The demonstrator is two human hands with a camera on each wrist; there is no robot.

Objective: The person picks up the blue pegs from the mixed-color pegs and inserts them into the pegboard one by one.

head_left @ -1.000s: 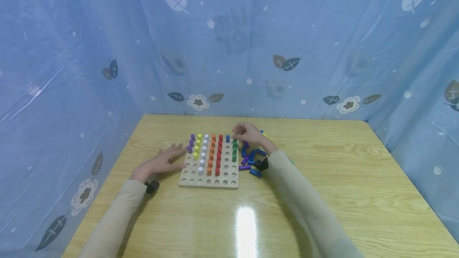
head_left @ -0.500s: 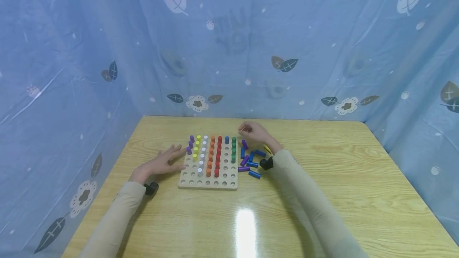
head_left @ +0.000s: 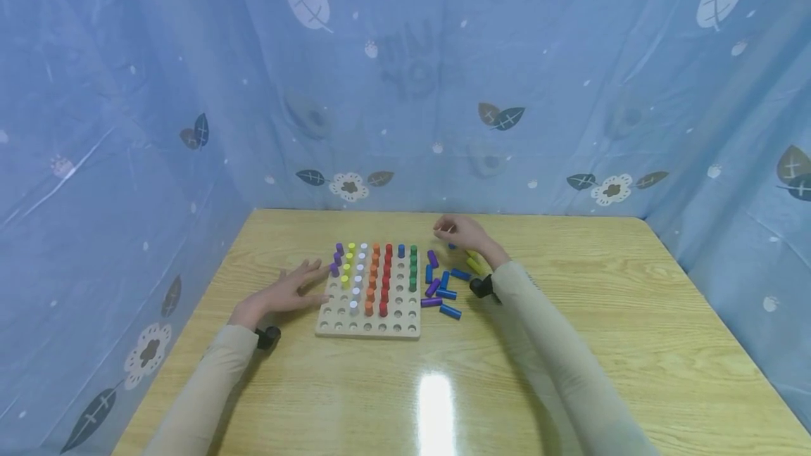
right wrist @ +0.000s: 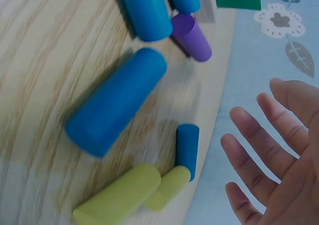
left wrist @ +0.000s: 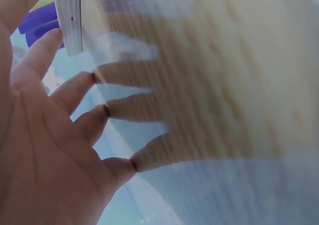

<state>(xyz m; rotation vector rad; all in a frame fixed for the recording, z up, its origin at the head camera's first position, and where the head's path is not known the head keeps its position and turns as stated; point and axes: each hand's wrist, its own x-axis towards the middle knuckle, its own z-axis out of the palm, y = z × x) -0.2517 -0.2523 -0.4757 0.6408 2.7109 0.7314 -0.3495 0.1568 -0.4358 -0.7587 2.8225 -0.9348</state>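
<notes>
A pale pegboard (head_left: 367,333) lies on the table in the head view, with columns of purple, yellow, white, orange and red pegs. It also bears one blue peg (head_left: 402,250) and a column of green pegs (head_left: 413,267). My left hand (head_left: 288,288) rests at the board's left edge, fingers spread and fingertips on the table (left wrist: 209,110). My right hand (head_left: 462,232) hovers at the back, right of the board, over loose pegs. In the right wrist view that right hand (right wrist: 279,155) has loosely bent fingers and holds nothing; near it lie a blue peg (right wrist: 187,150) and yellow pegs (right wrist: 119,195).
Loose blue pegs (head_left: 450,312) and purple pegs (head_left: 431,302) are scattered along the board's right side. Behind the table hangs a blue curtain (head_left: 405,146) with leaf and flower prints; it also runs down both sides.
My right hand has moved right, away from the far end of the green column, to above the loose pegs at the back. The left hand stays at the board's edge.
</notes>
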